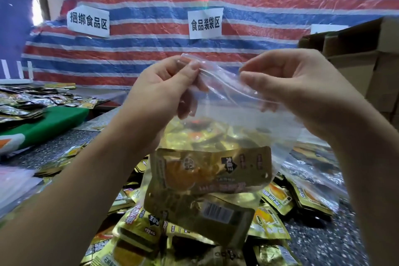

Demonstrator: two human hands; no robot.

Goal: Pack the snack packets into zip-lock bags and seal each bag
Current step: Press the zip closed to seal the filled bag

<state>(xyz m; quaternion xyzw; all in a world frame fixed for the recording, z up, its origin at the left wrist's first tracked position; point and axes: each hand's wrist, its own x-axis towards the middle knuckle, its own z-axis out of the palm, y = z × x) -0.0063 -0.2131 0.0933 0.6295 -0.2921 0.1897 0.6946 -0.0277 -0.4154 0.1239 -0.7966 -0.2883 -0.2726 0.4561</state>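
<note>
A clear zip-lock bag hangs in the air in front of me, filled in its lower part with gold snack packets. My left hand pinches the bag's top strip at its left end between thumb and fingers. My right hand pinches the same strip further right. The strip runs slanted between both hands. Whether the zip is closed along its length cannot be told. Under the bag lies a heap of loose gold packets on the dark speckled table.
More packets lie spread at the far left beside a green cloth. Cardboard boxes stand at the right. A red, white and blue striped tarp with paper signs hangs behind. Clear plastic bags lie at the left edge.
</note>
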